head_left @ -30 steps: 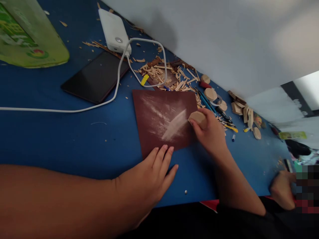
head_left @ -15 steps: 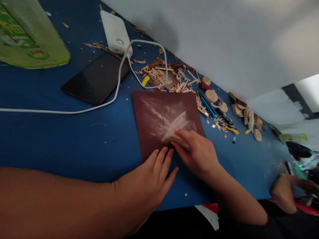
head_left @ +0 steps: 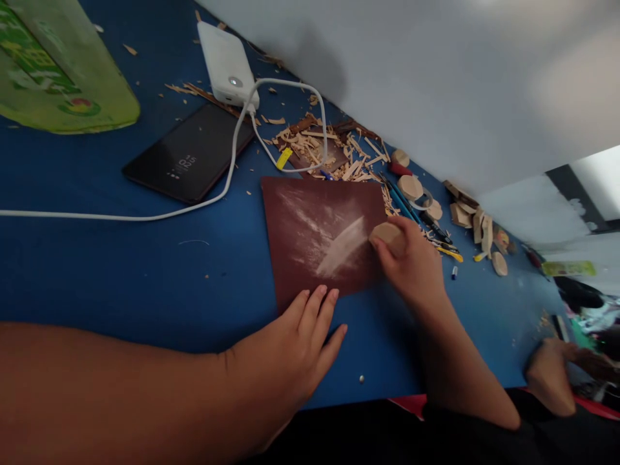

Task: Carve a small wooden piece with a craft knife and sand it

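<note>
One green pouch (head_left: 72,77), printed, at the far left of the blue table (head_left: 145,278). One dark phone (head_left: 188,155), face up, crossed at its right end by a white cable (head_left: 165,217). One white power bank (head_left: 227,63), cable plugged in.

One left hand (head_left: 303,339), palm down, fingers extended, gripping nothing; fingertips resting on the near edge of the sheet. One brown sheet (head_left: 317,226), by its look sandpaper, flat on the table, with pale dust streaked across it. Handling: likely thin, light and bendable, apt to slide or crease; best pressed down at a margin, clear of the dust. Behind it, a quantity of wood shavings (head_left: 356,168).

One pale wooden piece (head_left: 387,237), flat-faced, over the sheet's right part; contact with the sheet cannot be told. Handling: likely light, stiff and dry, not fragile, perhaps a little slick from dust; best pinched by its rim, fingertips kept off the grit. One right hand (head_left: 414,261), closed round that piece, thumb on the near side, fingers behind.

Several loose wooden discs (head_left: 411,187) beyond, among pens and tools. One group of wood blocks (head_left: 465,210) farther right, by the wall.
</note>
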### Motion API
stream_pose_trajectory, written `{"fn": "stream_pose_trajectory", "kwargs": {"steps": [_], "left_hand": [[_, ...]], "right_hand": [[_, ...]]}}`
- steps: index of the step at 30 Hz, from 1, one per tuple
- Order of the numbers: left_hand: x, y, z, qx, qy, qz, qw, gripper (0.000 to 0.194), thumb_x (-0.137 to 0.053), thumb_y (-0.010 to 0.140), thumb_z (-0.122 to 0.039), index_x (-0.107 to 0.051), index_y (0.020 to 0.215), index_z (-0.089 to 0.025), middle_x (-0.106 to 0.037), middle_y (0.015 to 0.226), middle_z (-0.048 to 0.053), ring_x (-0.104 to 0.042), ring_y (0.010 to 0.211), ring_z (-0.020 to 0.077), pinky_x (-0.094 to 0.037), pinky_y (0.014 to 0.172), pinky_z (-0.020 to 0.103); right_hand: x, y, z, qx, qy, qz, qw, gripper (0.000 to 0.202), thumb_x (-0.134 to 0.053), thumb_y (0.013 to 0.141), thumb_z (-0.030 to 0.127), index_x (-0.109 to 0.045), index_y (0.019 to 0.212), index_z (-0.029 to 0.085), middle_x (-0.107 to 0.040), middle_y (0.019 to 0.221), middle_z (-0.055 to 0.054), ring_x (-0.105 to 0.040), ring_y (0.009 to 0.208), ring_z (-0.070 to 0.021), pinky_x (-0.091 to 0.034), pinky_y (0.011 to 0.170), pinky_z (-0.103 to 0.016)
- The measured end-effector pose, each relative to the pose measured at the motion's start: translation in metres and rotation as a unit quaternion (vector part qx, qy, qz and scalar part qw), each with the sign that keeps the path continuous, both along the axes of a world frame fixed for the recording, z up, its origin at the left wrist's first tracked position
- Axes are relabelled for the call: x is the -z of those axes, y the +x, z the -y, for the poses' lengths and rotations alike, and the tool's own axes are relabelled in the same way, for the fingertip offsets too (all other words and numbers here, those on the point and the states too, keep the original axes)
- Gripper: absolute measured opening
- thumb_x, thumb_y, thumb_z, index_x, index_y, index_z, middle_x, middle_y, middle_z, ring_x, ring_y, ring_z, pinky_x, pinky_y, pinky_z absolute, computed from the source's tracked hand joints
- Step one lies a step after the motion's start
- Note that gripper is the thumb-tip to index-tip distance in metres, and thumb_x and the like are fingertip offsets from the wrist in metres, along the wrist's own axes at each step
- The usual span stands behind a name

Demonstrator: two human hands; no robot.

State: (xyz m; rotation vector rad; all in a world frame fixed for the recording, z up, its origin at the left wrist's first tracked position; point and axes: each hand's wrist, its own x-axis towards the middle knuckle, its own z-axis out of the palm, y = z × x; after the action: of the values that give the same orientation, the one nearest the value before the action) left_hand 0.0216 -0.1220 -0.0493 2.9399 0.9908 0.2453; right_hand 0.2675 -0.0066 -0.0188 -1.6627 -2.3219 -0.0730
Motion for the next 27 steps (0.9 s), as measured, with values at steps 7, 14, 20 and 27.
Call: {"fn": "stream_pose_trajectory", "kwargs": {"steps": [7, 14, 20, 27], "left_hand": [[0.005, 0.001, 0.001, 0.006, -0.004, 0.014, 1.000, 0.106, -0.078, 0.075, -0.073, -0.054, 0.160, -0.014, -0.049, 0.166, 0.032, -0.051, 0.153, 0.0537, -0.038, 0.123, 0.062], [-0.007, -0.003, -0.003, 0.019, -0.019, -0.016, 1.000, 0.102, -0.072, 0.081, -0.074, -0.053, 0.161, -0.014, -0.051, 0.165, 0.031, -0.051, 0.153, 0.0511, -0.039, 0.124, 0.059], [-0.002, -0.002, -0.002, 0.023, -0.024, -0.008, 0.999, 0.105, -0.076, 0.079, -0.071, -0.051, 0.163, -0.013, -0.047, 0.168, 0.032, -0.049, 0.154, 0.0538, -0.039, 0.123, 0.062], [0.002, 0.000, -0.001, 0.009, -0.021, 0.008, 1.000, 0.104, -0.077, 0.078, -0.069, -0.052, 0.161, -0.013, -0.047, 0.168, 0.032, -0.050, 0.154, 0.0530, -0.038, 0.124, 0.062]], "right_hand": [[-0.001, -0.006, 0.008, -0.034, -0.018, 0.018, 0.999, 0.043, -0.071, 0.103, 0.041, -0.064, 0.141, 0.025, -0.080, 0.129, -0.011, -0.081, 0.104, -0.0320, -0.064, 0.088, -0.046], [-0.001, -0.012, 0.013, -0.143, -0.045, 0.020, 0.988, 0.036, -0.066, 0.106, 0.039, -0.064, 0.140, 0.026, -0.080, 0.127, -0.010, -0.079, 0.110, -0.0281, -0.062, 0.094, -0.042], [-0.001, -0.009, 0.008, -0.036, 0.005, 0.022, 0.999, 0.039, -0.069, 0.103, 0.036, -0.064, 0.140, 0.023, -0.080, 0.127, -0.012, -0.079, 0.105, -0.0316, -0.063, 0.090, -0.046], [-0.002, -0.011, 0.009, -0.039, 0.007, 0.034, 0.999, 0.040, -0.069, 0.103, 0.037, -0.064, 0.140, 0.021, -0.080, 0.128, -0.013, -0.079, 0.105, -0.0318, -0.062, 0.090, -0.046]]}}
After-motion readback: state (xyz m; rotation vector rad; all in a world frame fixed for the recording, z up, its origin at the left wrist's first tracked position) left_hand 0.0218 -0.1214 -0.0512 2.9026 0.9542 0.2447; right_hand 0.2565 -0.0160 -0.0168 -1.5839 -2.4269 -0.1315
